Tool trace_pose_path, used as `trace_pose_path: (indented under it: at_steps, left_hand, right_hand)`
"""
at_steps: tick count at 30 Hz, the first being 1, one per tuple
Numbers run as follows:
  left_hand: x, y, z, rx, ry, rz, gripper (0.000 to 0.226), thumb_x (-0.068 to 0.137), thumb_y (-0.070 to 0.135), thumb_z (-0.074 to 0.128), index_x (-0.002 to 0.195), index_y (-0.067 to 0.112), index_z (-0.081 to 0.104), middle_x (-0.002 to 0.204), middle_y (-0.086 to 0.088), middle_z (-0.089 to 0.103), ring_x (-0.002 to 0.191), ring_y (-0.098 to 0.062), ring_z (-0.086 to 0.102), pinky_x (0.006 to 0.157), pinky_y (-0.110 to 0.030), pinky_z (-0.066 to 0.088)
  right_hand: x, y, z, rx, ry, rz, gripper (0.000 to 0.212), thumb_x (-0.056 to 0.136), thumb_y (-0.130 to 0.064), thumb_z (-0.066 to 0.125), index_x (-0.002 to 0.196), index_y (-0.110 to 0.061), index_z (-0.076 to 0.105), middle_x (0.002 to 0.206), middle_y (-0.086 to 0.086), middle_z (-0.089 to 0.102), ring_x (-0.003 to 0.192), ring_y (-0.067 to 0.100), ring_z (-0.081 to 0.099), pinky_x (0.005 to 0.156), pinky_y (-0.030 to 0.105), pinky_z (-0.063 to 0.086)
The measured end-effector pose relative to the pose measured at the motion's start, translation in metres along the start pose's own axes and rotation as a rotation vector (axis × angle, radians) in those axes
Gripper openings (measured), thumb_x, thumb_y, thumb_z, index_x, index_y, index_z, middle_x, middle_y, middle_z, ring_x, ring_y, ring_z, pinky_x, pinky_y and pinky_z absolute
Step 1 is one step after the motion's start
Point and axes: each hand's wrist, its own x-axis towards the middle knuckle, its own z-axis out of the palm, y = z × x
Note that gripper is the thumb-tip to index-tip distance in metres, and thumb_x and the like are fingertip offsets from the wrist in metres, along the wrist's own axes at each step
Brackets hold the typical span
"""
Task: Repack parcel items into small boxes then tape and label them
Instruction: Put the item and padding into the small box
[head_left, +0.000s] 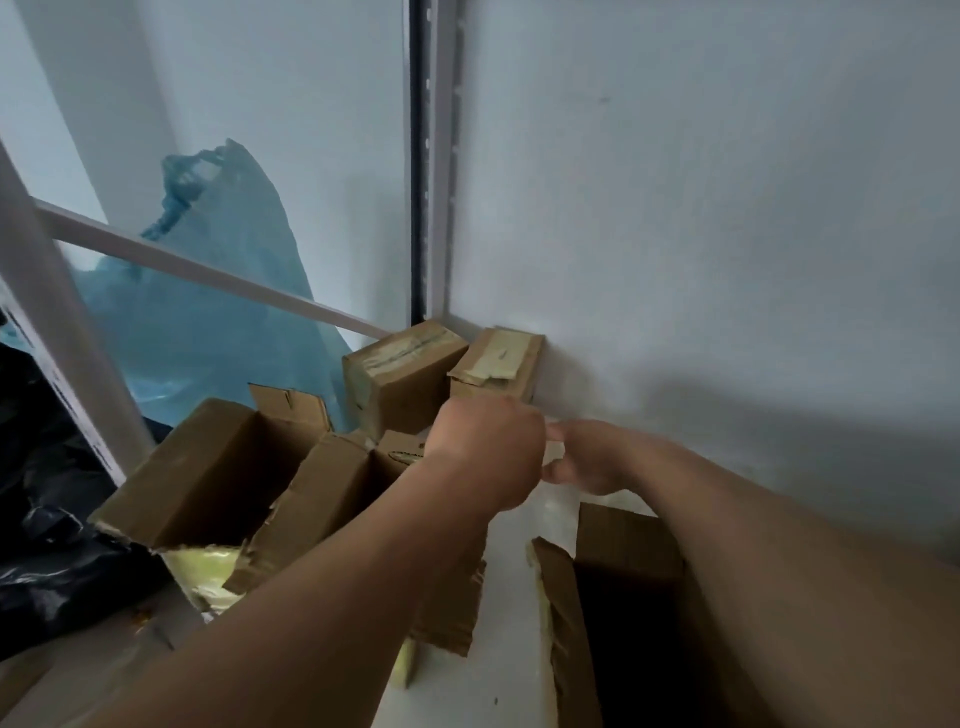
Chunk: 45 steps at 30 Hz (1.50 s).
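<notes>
My left hand (488, 447) and my right hand (589, 457) meet just in front of the white wall, above the shelf. Between their fingertips is a small pale strip (554, 451); I cannot tell whether it is tape or a label. My left fingers are curled and my right thumb and fingers pinch the strip. Behind the hands, two small taped cardboard boxes (402, 374) (498, 364) stand against the wall. A larger open box (223, 467) with torn flaps lies to the left. Another open box (623, 561) sits under my right forearm, its inside dark.
A blue plastic bag (223, 291) leans behind a white shelf rail (208, 270) at the left. A black plastic bag (47, 545) fills the lower left corner. The white shelf surface (509, 660) shows between the two open boxes.
</notes>
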Motion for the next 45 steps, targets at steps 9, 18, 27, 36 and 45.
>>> trace_pose_path:
  at_steps: [9,18,27,36,45]
  left_hand:
    - [0.010,-0.005,0.022,-0.070,-0.059,-0.027,0.016,0.100,0.029,0.049,0.109,0.021,0.059,0.098,0.001,0.061,0.084,-0.019,0.061,0.072,-0.036,0.053]
    - [-0.005,-0.004,-0.010,-0.167,-0.029,-0.089,0.023,0.101,0.038,0.044,0.103,0.022,0.061,0.091,0.004,0.063,0.077,-0.014,0.061,0.060,-0.028,0.044]
    - [-0.058,0.053,-0.091,-0.207,0.031,-0.001,0.031,0.101,0.045,0.040,0.117,0.026,0.058,0.110,0.001,0.064,0.097,-0.019,0.061,0.071,-0.031,0.044]
    - [-0.122,0.216,-0.136,-0.428,-0.032,0.208,0.035,0.100,0.046,0.039,0.123,0.026,0.056,0.126,0.000,0.059,0.116,-0.023,0.055,0.080,-0.034,0.037]
    - [-0.166,0.350,-0.104,-0.498,-0.180,0.339,0.025,0.099,0.031,0.039,0.110,0.028,0.061,0.112,0.003,0.064,0.099,-0.021,0.060,0.079,-0.033,0.048]
  right_hand:
    - [0.032,-0.005,0.013,-0.162,0.016,0.019,0.058,0.095,-0.030,0.059,0.149,-0.027,0.039,0.149,0.008,0.040,0.132,0.029,0.043,0.108,0.037,0.039]
    - [-0.025,0.000,-0.038,0.010,0.257,0.044,0.053,0.087,-0.034,0.072,0.136,-0.029,0.052,0.133,0.005,0.046,0.108,0.025,0.056,0.080,0.030,0.044]
    - [-0.169,0.032,-0.077,0.217,0.485,0.038,0.034,0.087,-0.050,0.066,0.110,-0.025,0.062,0.106,-0.003,0.061,0.088,0.015,0.055,0.066,0.024,0.040]
    - [-0.361,0.119,-0.009,0.358,0.646,0.187,0.021,0.093,-0.045,0.060,0.081,-0.029,0.053,0.071,-0.007,0.054,0.064,0.008,0.051,0.054,0.026,0.030]
    - [-0.491,0.205,0.081,0.481,0.750,0.492,0.020,0.098,-0.043,0.050,0.085,-0.028,0.056,0.079,-0.009,0.058,0.073,0.006,0.053,0.060,0.022,0.035]
